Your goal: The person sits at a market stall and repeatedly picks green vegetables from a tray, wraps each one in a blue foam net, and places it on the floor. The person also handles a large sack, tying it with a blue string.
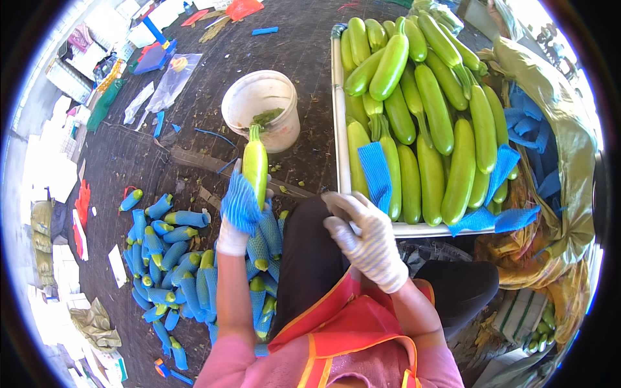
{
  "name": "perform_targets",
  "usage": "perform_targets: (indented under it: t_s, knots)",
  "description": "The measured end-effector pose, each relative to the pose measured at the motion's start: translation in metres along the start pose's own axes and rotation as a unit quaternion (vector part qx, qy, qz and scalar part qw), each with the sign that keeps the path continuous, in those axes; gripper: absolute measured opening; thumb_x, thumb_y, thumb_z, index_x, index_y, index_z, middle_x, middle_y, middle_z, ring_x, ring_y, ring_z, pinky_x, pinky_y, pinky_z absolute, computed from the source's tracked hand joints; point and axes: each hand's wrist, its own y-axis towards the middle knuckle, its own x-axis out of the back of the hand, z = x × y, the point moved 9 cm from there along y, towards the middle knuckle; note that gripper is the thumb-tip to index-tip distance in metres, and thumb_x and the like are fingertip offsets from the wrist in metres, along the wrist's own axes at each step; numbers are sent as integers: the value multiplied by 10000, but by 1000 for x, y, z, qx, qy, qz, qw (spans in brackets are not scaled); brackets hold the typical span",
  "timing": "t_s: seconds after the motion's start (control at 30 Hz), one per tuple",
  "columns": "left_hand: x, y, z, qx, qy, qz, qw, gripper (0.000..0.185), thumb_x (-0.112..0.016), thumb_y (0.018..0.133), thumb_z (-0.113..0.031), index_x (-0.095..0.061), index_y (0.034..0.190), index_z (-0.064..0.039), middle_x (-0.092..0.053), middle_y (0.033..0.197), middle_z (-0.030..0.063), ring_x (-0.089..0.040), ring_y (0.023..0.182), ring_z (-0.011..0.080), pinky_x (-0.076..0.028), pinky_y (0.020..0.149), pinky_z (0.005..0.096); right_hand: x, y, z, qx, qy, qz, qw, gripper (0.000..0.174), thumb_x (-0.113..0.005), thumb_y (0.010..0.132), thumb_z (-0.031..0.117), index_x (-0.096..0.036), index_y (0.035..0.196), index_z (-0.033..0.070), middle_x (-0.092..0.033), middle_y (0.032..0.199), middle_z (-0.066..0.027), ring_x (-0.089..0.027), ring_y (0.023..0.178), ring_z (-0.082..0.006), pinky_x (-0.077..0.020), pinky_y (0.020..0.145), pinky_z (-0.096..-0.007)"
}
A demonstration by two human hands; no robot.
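Note:
My gloved left hand (241, 206) has a blue foam net sleeve bunched around its fingers and grips a light green zucchini (254, 157), stem pointing up and away. Over my right thigh, my right hand (366, 233), in a striped grey-white glove, is held with fingers curled apart and nothing visible in them. Just beyond it stands a white-rimmed crate (342, 145) heaped with bare zucchini (434, 109). Flat blue net sleeves (376, 175) drape over its near side. Below and around my left forearm lies a pile of zucchini in blue nets (174, 262).
A white bucket (286, 116) holding green trimmings stands ahead on the dark floor. Yellowish plastic sheeting (543, 87) and more blue nets (529, 126) lie right of the crate. At the far left are a clear plastic bag (172, 82), a blue stool-like object (150, 59) and boxes.

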Motion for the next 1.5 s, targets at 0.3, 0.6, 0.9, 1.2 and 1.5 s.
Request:
perform_targets:
  t_s: [0.3,0.6,0.9,1.2,1.5]
  knots:
    - [-56,-38,-63,-292,559,-32,776,741,-714,907,-67,-410,1582,-33,-635,1338,201,-701,1073,286,-598,902,376,-17,0,36,124,-15,14,992,427,-747,908,175,-663,1298,22,-636,1339,-245,-627,1226,-440,-505,1059,-454]
    - [87,131,50,17,114,-156,981,510,-635,1002,-233,-534,1485,-106,-707,1015,78,-691,875,212,-558,717,338,-2,-10,-6,56,-76,-11,995,224,-695,920,82,-727,1137,38,-719,1091,-170,-673,1059,-399,-529,948,-469]
    - [-110,-83,-48,-222,250,55,941,714,-643,1020,-174,-309,1640,-54,-488,1573,164,-552,1372,258,-408,1217,398,-60,11,67,199,-181,9,963,724,-814,809,368,-594,1417,43,-471,1528,-276,-417,1429,-542,-308,1214,-607]
    - [-105,-113,-12,-7,-78,127,989,1117,-880,793,-214,-207,1684,-200,-523,1515,249,-683,1190,371,-657,878,470,-26,-17,83,186,-13,-9,982,152,-733,933,118,-599,967,56,-608,726,-206,-646,684,-464,-511,572,-478]
    - [83,-151,-50,-95,-248,-183,946,393,-741,954,-171,-619,1231,80,-653,1295,230,-668,1202,397,-679,920,437,42,42,-63,-1,-387,-236,892,316,-799,884,244,-722,1133,66,-672,1276,-187,-611,1223,-401,-493,1018,-503]
